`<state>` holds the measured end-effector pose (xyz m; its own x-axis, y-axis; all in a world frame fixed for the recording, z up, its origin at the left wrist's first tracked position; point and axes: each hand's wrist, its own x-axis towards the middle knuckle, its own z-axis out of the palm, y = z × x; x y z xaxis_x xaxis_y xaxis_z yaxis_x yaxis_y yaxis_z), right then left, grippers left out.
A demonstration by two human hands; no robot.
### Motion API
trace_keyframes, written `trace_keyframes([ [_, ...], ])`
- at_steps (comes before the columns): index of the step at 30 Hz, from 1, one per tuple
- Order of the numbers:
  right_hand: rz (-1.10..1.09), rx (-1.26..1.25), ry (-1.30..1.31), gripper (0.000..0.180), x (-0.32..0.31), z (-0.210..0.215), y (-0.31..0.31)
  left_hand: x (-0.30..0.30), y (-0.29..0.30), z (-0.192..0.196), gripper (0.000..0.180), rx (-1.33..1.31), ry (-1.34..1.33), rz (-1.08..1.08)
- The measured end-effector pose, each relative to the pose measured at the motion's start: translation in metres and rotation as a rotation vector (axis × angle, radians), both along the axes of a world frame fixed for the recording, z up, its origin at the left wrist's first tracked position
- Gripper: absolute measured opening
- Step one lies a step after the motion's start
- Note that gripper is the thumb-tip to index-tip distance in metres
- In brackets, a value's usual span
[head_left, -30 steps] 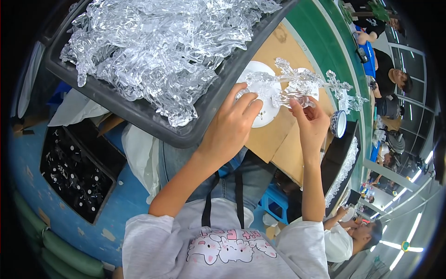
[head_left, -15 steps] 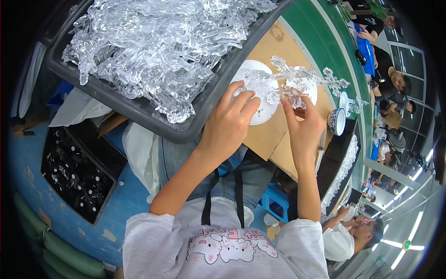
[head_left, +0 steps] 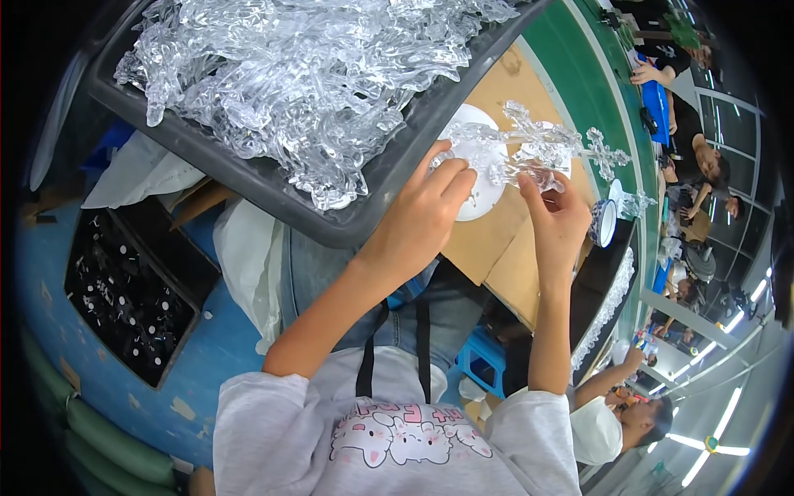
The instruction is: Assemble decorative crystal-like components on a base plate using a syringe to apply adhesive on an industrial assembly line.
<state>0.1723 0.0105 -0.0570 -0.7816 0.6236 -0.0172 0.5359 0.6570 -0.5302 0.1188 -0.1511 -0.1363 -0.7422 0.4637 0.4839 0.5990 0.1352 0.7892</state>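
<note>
The big dark crate (head_left: 347, 227) holds a heaped mass of clear plastic pieces (head_left: 289, 91), and its upper edge is cut off. Below and left of the crate, on the blue floor (head_left: 207, 422), a black tray (head_left: 178, 256) carries small dark parts and white round bits. Well to the crate's right, a long dark box (head_left: 594, 277) contains more clear pieces, near a blue-patterned bowl (head_left: 605, 223).

The surface (head_left: 571, 62), green and partly covered by cardboard (head_left: 484, 256), stretches right of the crate. On it, just beside the crate, lies a white disc (head_left: 475, 211). Farther right of the crate are co-workers, one in a white top (head_left: 597, 430); a blue stool (head_left: 481, 361) stands below and right of it.

The right hand (head_left: 556, 217) has its grip pinched narrow on a clear branching piece (head_left: 538, 175), right of the crate, over the cardboard. The left hand (head_left: 426, 202), beside the crate's edge, has curled fingers next to clear plastic; its thumb is hidden, so I cannot tell whether that grip holds anything. Glare blurs where one transparent piece ends and another begins.
</note>
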Motion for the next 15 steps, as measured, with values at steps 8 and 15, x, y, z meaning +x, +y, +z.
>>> trace_keyframes([
  [8, 0.115, 0.121, 0.123, 0.035, 0.001, -0.005, -0.008, 0.0, 0.0, -0.001, 0.039, -0.107, 0.035, 0.073],
  [15, 0.149, 0.037, 0.054, 0.032, -0.002, -0.008, 0.002, -0.001, 0.0, -0.002, 0.039, -0.095, 0.022, 0.07],
])
